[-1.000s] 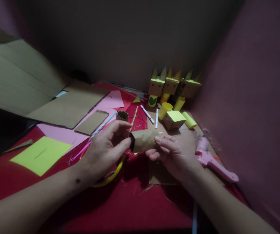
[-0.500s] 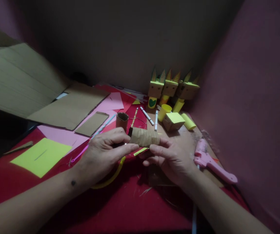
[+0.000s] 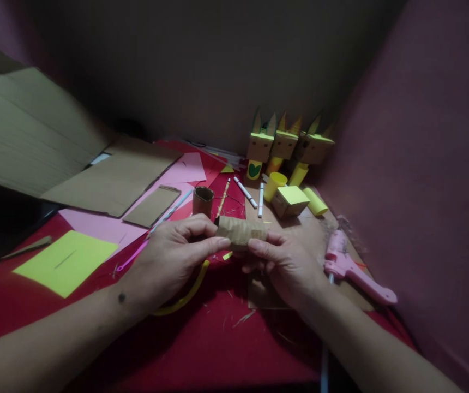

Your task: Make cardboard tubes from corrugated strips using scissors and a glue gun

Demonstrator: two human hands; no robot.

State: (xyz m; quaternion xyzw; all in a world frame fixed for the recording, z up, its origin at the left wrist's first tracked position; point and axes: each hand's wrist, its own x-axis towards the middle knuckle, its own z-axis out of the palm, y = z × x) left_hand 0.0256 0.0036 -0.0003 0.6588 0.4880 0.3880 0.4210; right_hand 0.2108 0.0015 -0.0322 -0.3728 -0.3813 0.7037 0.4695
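Observation:
A brown cardboard tube (image 3: 240,233) lies sideways between my two hands, above the red table cover. My left hand (image 3: 181,245) grips its left end, thumb in front and fingers behind. The right end is pinched by my right hand (image 3: 281,259), with some fingers curled underneath out of sight. Just behind the held tube, a second cardboard tube (image 3: 203,201) stands upright. A patterned pencil (image 3: 223,197) lies beside that one. Partly hidden by my left hand, a curved yellow strip (image 3: 189,295) rests on the cover.
Cardboard figures with pointed ears (image 3: 261,144) stand at the back, near a yellow-topped box (image 3: 290,202) and white markers (image 3: 245,192). A pink glue gun (image 3: 353,270) lies right. Left are yellow paper (image 3: 66,263), a cardboard sheet (image 3: 115,174) and a large cardboard flap (image 3: 34,125).
Both hands still hold the tube. My right fingers have curled in more under it, and my left thumb has shifted slightly left. The whole view has moved a little.

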